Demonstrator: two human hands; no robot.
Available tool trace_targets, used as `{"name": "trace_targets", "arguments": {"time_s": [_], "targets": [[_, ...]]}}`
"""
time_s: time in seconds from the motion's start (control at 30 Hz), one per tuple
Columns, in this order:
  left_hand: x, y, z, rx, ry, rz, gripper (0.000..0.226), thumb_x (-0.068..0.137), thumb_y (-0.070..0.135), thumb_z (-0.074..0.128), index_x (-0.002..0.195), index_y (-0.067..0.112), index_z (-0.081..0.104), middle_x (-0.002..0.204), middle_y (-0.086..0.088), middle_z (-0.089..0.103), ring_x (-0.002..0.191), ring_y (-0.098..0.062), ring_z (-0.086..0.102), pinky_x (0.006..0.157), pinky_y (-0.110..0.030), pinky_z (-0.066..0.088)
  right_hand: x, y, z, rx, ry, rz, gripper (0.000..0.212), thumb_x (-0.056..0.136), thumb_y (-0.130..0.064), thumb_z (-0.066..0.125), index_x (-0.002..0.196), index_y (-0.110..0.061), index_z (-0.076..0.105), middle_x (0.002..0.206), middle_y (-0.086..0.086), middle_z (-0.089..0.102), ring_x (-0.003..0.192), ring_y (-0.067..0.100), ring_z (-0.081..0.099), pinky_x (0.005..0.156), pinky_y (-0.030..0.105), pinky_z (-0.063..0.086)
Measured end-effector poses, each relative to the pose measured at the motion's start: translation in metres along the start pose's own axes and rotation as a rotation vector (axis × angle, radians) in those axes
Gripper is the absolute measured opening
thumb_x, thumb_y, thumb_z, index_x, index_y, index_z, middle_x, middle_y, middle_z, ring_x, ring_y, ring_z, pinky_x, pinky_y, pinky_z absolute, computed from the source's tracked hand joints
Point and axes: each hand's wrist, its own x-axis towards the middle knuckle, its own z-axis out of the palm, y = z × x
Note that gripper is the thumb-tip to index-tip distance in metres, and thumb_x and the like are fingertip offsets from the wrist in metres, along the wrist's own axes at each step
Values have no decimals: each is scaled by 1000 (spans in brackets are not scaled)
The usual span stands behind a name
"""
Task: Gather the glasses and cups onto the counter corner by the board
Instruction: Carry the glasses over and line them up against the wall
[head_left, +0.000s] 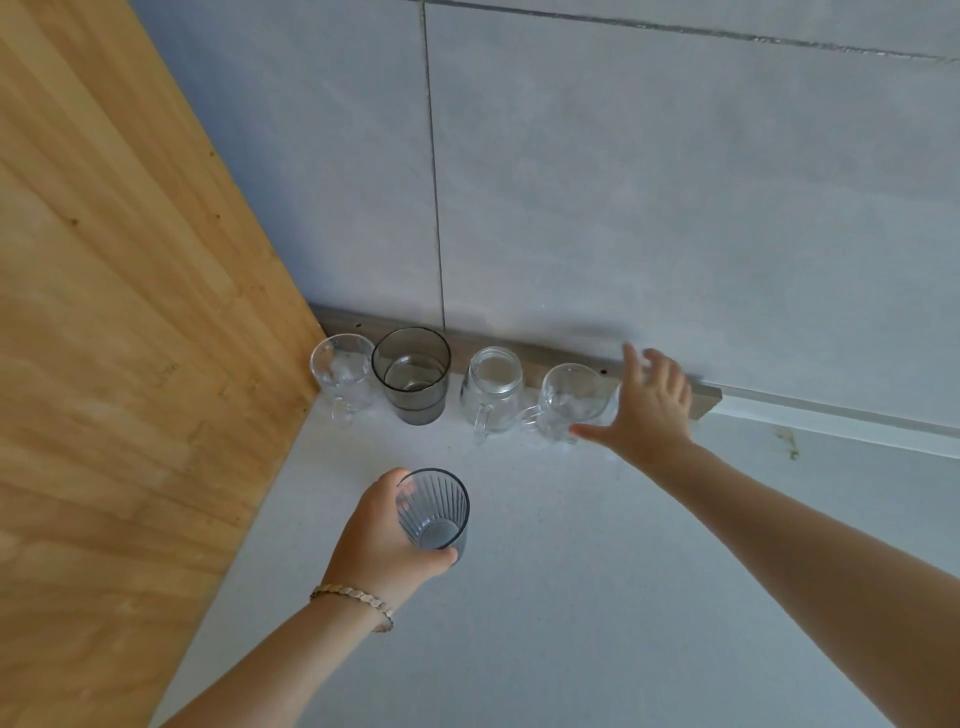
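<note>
Placing step: left hand (384, 540) wraps the ribbed grey glass (434, 512) upright over the counter (571, 597), at 6 o'clock from the four vessels in the corner by the board (119, 312); right hand (647, 410), fingers spread, holds nothing; next, probably set it beside the row.

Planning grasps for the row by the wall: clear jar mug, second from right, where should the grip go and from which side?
Take the jar mug by its handle, from the front. The handle points toward the person, away from the wall, and is unobstructed. The smoky tumbler and a glass mug flank it, leaving little room for a side approach.
</note>
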Motion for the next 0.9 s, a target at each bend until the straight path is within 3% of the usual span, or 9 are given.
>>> {"name": "trace_targets", "arguments": {"time_s": [0.1, 0.2, 0.3, 0.5, 0.67, 0.8, 0.9], "targets": [[0, -2, -5, 18, 10, -5, 59, 57, 17, 84, 99, 28, 43, 105, 7, 52, 103, -12, 53, 79, -21, 38, -2, -35, 0, -47, -86, -131, 121, 57, -64, 75, 146, -11, 12, 143, 18, 29, 134, 35, 28, 113, 44, 23], [0, -5, -12, 19, 17, -24, 61, 58, 18, 83, 101, 29, 42, 108, 7, 50, 105, -10, 52, 81, -20, 38, 4, -53, 3, -13, -120, -60, 96, 68, -60, 70, 137, -6, 31, 135, 19, 37, 124, 35, 38, 105, 40, 34], [-2, -10, -19, 14, 26, -37, 61, 58, 17, 83, 100, 29, 42, 108, 7, 50, 107, -11, 52, 81, -20, 38, 12, -47, -2, 60, -170, -115, 78, 72, -47, 74, 130, -6, 43, 134, 17, 36, 122, 35, 37, 104, 39, 35], [-5, -24, -26, -3, 34, -68, 59, 57, 17, 83, 99, 29, 43, 106, 7, 51, 104, -10, 52, 80, -20, 38, 16, -32, -11, 87, -275, -308, 85, 69, -29, 81, 139, -13, 37, 142, 13, 31, 131, 30, 34, 109, 35, 31], [7, -32, -43, -28, 120, -114, 57, 60, 8, 81, 102, 21, 45, 103, 4, 48, 101, -13, 50, 79, -23, 37, -9, -24, -11, 58, -163, -368, 98, 67, -29, 82, 146, -15, 24, 155, 5, 22, 145, 25, 14, 118, 40, 16], [34, -29, -63, -26, 231, -163, 53, 60, 2, 77, 105, 9, 50, 97, -2, 51, 90, -18, 50, 57, -20, 35, -49, -10, -8, 6, -147, -421, 81, 76, -24, 75, 143, -19, 31, 151, 3, 29, 140, 24, 23, 117, 42, 24], [58, -34, -72, -5, 285, -205, 59, 56, 8, 79, 108, 2, 51, 103, -9, 57, 96, -30, 58, 68, -26, 40, -78, -3, 1, -20, -292, -429, 65, 82, -26, 68, 139, -23, 37, 150, 0, 29, 140, 20, 23, 118, 36, 23]]}}
